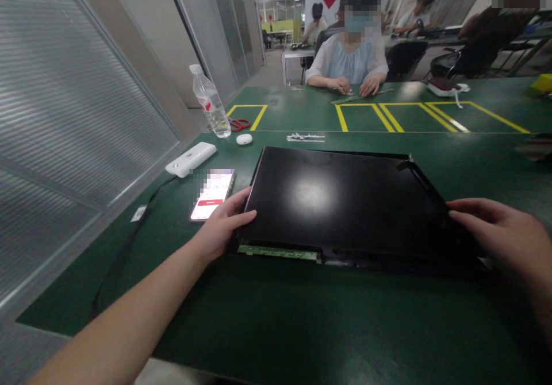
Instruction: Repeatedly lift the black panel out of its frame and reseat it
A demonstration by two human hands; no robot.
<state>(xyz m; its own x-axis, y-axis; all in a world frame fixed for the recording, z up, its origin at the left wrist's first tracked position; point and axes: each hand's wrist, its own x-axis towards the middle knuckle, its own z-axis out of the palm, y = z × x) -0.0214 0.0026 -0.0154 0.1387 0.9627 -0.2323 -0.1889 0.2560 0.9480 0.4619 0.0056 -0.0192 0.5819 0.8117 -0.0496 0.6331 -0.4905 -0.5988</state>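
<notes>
A flat black display panel (pixel 345 201) lies in a thin black frame, glossy, with a bright reflection on its left half. Along its near edge shows a narrow green circuit board (pixel 278 252). My left hand (pixel 226 224) grips the panel's left edge, thumb on the top face and fingers partly hidden beside it. At the right side, my right hand (pixel 500 224) pinches the frame's edge between thumb and fingers. A small strip of tape sticks out near the far right corner.
Left of the panel are a lit phone (pixel 213 195), a white power bank (pixel 192 159) with a black cable, a white earbud case (pixel 244 139), red-handled scissors (pixel 239 124) and a water bottle (pixel 210 103). Across the green table (pixel 302 316) sits a person (pixel 351 57).
</notes>
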